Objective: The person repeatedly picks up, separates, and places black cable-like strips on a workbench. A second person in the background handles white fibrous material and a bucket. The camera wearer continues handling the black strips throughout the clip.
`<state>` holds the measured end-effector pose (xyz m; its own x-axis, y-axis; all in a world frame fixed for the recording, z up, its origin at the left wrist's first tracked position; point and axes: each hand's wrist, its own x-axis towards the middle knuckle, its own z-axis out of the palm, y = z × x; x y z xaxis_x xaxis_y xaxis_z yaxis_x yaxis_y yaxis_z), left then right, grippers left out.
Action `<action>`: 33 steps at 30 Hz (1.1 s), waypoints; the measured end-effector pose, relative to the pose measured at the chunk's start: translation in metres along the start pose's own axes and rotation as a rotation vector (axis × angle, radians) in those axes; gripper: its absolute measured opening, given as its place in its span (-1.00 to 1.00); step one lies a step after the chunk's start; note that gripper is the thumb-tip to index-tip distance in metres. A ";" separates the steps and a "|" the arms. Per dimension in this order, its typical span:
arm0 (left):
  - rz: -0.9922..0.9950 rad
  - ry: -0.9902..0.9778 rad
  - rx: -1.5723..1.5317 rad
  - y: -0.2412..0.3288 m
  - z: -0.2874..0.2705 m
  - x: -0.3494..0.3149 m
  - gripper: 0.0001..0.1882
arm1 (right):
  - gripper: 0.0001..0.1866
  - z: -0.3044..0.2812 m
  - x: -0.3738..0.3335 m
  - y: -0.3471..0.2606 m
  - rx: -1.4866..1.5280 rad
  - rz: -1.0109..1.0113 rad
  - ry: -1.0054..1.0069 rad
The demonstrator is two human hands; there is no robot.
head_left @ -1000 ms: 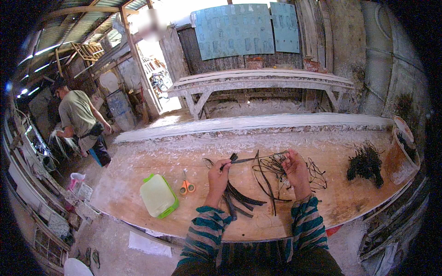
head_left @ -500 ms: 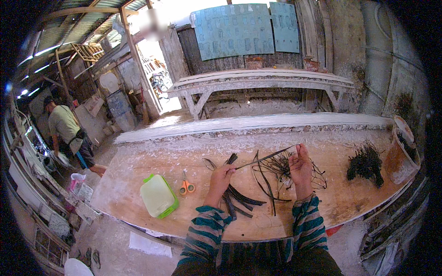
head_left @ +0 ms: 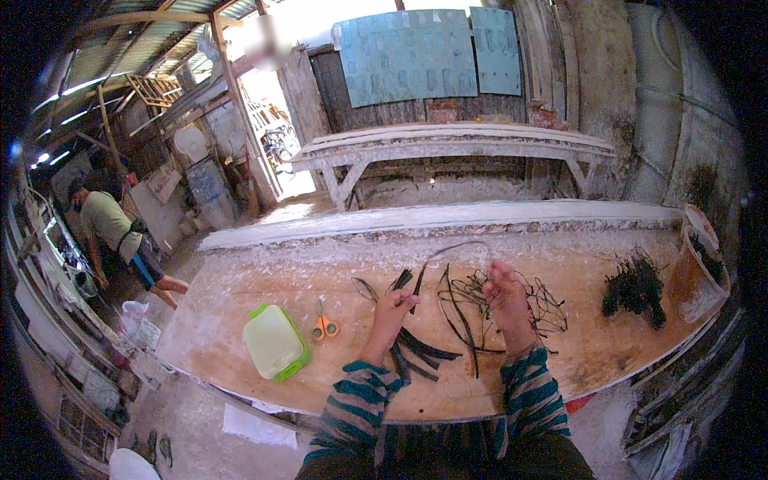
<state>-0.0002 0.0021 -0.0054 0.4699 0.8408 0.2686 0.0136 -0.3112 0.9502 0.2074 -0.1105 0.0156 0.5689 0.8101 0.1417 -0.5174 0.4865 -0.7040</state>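
My left hand [head_left: 390, 314] is closed on one end of a thin black strip [head_left: 436, 254]. From there the strip bows upward in a slack arc toward my right hand [head_left: 510, 302], whose curled fingers pinch at its far end; the exact contact is blurred. Below my left hand lies a bundle of flat black strips [head_left: 424, 346]. A tangle of knotted black cords [head_left: 548, 302] spreads behind and beside my right hand, partly hidden by it. Several longer strips [head_left: 458, 316] lie between the hands. Orange-handled scissors [head_left: 324, 326] rest left of my left hand.
A lidded green-and-white plastic box [head_left: 274, 342] sits on the left of the wooden table [head_left: 216, 300]. At the right are a dark clump of cords [head_left: 634, 290] and a tipped, stained bucket [head_left: 698, 276]. A white-coated plank [head_left: 448, 220] borders the far side. A person [head_left: 116, 232] stoops far left.
The strip was stretched straight between my hands and now bows upward. My right hand has lowered and moved slightly left. The person at far left has bent lower.
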 end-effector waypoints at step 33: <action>-0.134 -0.153 -0.205 -0.001 0.022 -0.011 -0.83 | -0.94 0.020 -0.024 0.051 -0.592 0.121 -0.273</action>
<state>0.0142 -0.0168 -0.0128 0.6042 0.7868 0.1261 -0.0865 -0.0926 0.9919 0.1550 -0.0987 -0.0099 0.3063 0.9394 0.1536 -0.0847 0.1876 -0.9786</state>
